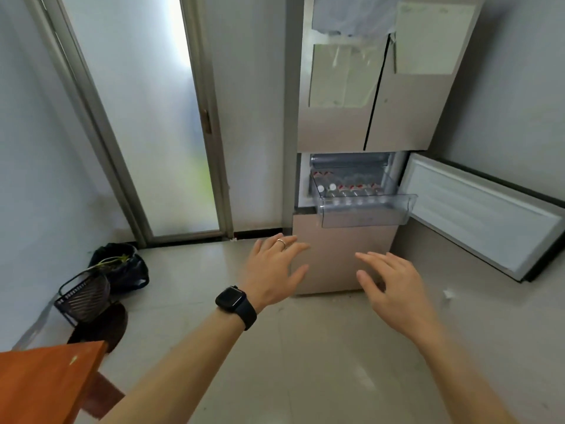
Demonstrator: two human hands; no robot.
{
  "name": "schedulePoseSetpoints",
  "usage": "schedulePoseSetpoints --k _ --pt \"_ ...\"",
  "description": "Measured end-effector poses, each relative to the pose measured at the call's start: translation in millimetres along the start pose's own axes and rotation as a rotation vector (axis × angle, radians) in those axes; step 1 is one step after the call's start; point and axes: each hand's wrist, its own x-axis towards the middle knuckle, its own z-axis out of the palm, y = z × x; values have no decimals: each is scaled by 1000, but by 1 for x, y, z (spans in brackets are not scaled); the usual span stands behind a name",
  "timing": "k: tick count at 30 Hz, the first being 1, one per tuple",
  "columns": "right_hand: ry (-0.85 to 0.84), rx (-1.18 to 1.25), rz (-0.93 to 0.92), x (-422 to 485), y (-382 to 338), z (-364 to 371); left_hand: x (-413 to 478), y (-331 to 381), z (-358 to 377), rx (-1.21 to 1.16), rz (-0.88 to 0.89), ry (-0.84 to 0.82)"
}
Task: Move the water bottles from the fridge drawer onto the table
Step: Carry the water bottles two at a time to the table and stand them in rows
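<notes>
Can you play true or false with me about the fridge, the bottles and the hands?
1. The drawer is pulled out. True.
2. The left hand holds a bottle. False: it is empty and open.
3. Bottles lie in the drawer. True.
4. The right hand wears a watch. False: the watch is on the left wrist.
5. A bottle stands on the table. False: no bottle shows on the visible corner.

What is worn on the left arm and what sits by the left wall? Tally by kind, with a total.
Black smartwatch: 1
Silver ring: 1
Black wire basket: 1
Black plastic bag: 1
Dark round disc: 1
Total: 5
</notes>
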Motion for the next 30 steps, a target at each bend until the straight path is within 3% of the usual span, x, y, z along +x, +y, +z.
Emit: schedulePoseSetpoints --k 10,18,30 --pt "-40 -96 116 184 111 -4 238 7 50 -19 87 -15" --pt "-89 -101 154 295 213 8 379 24 119 -32 103 -58" --pt "-371 -71 2 464 338 67 501 28 226 -44 -228 -260"
